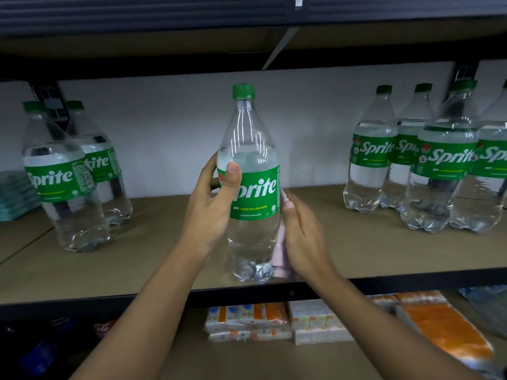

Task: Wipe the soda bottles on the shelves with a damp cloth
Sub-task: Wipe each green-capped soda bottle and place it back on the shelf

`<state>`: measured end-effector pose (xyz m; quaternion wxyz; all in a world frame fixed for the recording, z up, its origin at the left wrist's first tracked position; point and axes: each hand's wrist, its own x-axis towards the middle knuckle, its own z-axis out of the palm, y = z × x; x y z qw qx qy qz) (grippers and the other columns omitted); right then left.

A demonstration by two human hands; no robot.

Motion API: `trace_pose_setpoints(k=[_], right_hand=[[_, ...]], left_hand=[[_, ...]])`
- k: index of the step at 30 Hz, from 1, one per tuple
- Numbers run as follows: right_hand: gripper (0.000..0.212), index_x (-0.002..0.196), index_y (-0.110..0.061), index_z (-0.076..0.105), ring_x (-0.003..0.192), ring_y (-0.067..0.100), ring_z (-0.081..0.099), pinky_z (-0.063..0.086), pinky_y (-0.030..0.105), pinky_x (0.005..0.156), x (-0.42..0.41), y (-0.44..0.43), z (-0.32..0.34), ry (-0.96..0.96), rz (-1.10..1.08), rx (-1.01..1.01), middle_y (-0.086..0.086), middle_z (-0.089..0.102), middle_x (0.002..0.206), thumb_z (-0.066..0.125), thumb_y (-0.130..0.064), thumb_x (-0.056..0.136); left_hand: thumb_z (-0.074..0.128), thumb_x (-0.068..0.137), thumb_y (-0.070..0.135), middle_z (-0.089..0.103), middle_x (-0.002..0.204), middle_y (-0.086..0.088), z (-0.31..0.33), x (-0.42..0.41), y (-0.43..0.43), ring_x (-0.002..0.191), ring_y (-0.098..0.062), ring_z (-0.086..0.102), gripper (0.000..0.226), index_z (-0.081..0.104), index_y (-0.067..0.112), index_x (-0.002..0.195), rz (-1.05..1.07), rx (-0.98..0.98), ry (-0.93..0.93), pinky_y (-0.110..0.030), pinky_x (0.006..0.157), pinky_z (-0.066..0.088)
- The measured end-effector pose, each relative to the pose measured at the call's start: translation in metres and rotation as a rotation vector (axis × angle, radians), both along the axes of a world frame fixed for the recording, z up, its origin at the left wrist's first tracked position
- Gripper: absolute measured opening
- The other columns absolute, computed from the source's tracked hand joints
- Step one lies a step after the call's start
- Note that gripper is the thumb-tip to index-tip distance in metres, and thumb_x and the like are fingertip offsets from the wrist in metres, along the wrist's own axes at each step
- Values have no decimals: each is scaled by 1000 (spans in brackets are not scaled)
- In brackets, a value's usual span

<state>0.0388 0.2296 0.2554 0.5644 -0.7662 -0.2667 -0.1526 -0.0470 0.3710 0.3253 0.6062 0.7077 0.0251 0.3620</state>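
A clear Sprite bottle (251, 171) with a green cap and green label stands upright near the front edge of the wooden shelf (164, 259). My left hand (212, 204) grips it at the label, thumb across the front. My right hand (304, 234) holds a pale pink cloth (279, 242) pressed against the bottle's lower right side. Two Sprite bottles (63, 176) stand at the left. Several more Sprite bottles (439, 160) are grouped at the right.
A stack of teal packs (16, 193) lies at the far left of the shelf. The lower shelf holds small white and orange cartons (274, 322), an orange pack (444, 325) and dark bottles (104, 327). Another shelf board (137, 45) hangs close overhead.
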Motion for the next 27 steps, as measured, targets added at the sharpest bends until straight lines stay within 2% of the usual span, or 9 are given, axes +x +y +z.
trace_pose_setpoints(k=[2,6,9,12,16,20,22,24,27], right_hand=[[46,152,-33,44,114,8,53,41,23,91,13,-18,11,-53,-70,-201,-4,56,138,28,-45,110],[44,148,-34,44,120,36,54,42,44,96,26,-50,15,-136,-229,-759,8,54,135,28,-45,109],[44,146,-33,46,125,39,49,40,47,101,30,-57,-8,3,-215,-987,11,50,141,26,-46,109],[45,144,-34,46,129,38,45,35,48,103,30,-59,-26,8,-234,-1084,8,46,147,24,-49,109],[44,142,-38,46,133,37,42,32,51,106,27,-61,-23,35,-200,-1051,5,44,149,24,-53,107],[54,153,-48,33,154,33,15,12,57,120,13,-62,-2,41,-153,-867,0,24,166,23,-65,103],[62,156,-49,28,147,21,29,22,50,122,1,-59,9,46,-9,-556,-7,25,165,35,-70,97],[79,155,-51,27,136,9,44,37,41,116,-9,-54,14,127,205,-237,-12,32,160,51,-76,84],[95,155,-50,27,122,1,59,51,21,96,-16,-43,8,178,357,-114,-18,44,151,67,-73,72]], left_hand=[[56,74,82,71,121,13,0,0,-2,110,-5,70,64,58,54,132,-8,11,8,-35,95,58],[53,80,85,70,123,14,0,0,-4,111,-3,69,62,56,54,134,-2,1,7,-31,92,55],[51,78,86,70,121,16,1,-1,-6,108,1,69,53,57,62,125,-2,-4,7,-27,89,55],[50,84,85,69,124,15,0,-2,-8,107,4,68,56,56,57,132,1,1,8,-26,88,54],[47,82,80,66,129,15,0,-3,-9,104,9,66,71,50,45,144,2,2,19,-18,85,50],[56,76,71,58,139,13,-16,-13,-2,121,5,57,88,40,36,155,3,47,77,-16,92,46],[65,76,72,54,143,18,-32,-21,4,125,9,52,94,36,34,157,13,103,119,-21,102,45],[74,72,77,51,147,18,-48,-28,11,129,3,53,103,34,36,158,9,133,171,-31,109,46],[81,73,57,53,137,20,-59,-35,10,123,-5,60,95,33,43,154,-16,146,221,-28,97,54]])
